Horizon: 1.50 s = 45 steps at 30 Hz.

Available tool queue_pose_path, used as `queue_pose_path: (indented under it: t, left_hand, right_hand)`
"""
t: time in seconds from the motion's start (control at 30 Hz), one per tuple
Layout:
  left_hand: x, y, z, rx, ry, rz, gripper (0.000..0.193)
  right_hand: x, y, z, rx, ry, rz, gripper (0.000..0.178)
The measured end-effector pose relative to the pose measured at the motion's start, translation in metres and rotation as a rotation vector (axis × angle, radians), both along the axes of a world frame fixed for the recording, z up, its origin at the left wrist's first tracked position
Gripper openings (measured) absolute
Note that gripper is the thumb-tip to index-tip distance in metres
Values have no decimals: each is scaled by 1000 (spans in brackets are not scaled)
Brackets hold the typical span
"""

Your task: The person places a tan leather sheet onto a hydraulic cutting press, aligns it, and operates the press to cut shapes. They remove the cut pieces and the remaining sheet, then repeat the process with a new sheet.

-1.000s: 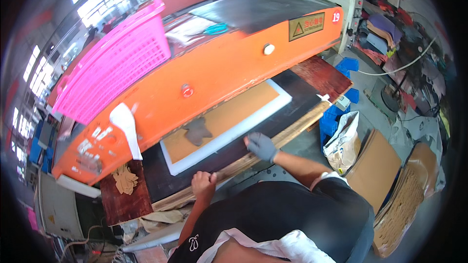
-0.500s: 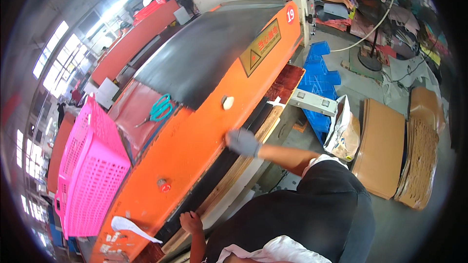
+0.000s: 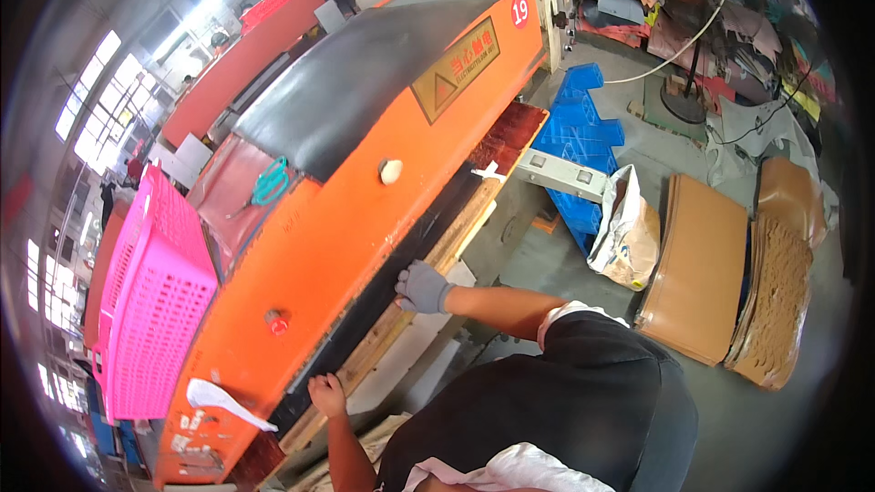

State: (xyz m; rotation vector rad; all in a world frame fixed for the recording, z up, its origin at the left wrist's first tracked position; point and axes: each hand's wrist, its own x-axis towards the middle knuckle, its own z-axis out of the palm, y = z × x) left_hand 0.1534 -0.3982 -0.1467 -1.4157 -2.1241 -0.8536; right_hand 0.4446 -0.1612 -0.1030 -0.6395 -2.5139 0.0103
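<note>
Orange press (image 3: 337,246): spans the view diagonally, beam directly over the board.
Black board (image 3: 378,292): sits under the beam in front of the person; only a front strip shows, rest hidden. Wooden edge (image 3: 376,337) runs along its near side.
Tan sheets (image 3: 697,264): stacked on the floor, person's right; rough-faced stack just beside.
Pink basket (image 3: 159,310): far left, behind the press beam, tilted in view.
Blue plastic piece (image 3: 574,141): beyond the right end of the board.
White bag (image 3: 627,232): between blue piece and tan sheets.
Right hand (image 3: 424,288): grey glove, fingers curled at the board's front edge; can't tell if it grips.
Left hand (image 3: 328,394): bare, fingers bent in, at the same edge nearer the left end; grip can't be told.
Teal-handled scissors (image 3: 271,182): on top of the press.
Red button (image 3: 278,322): on the beam's front face.
</note>
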Motion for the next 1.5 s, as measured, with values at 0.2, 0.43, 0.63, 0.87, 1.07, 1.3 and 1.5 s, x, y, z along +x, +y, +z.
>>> queue_pose_path:
  t: [0.2, 0.43, 0.63, 0.87, 1.07, 1.3, 1.5]
  left_hand:
    - [23, -15, 4, 2, 18, -14, 29]
    - [110, -101, 17, -202, -74, -68, 28]
    - [200, -200, 6, -329, -142, -242, 39]
    - [269, -269, -4, -327, -514, -291, 36]
    - [253, -285, 2, -146, -7, -215, 61]
    - [266, -305, -18, -231, -12, -274, 60]
    - [269, -311, -20, -222, 14, -268, 59]
  right_hand:
    - [9, -12, -10, 36, 88, -11, 28]
    - [76, -98, -18, -5, 207, -44, 21]
    - [65, -231, -21, 16, 287, 123, 59]
    - [-5, -319, -20, -80, 140, -48, 76]
    - [34, -356, -25, -399, 252, -40, 74]
    - [95, -338, -22, -1106, 803, 50, 66]
    - [118, -330, -37, -223, 296, -147, 71]
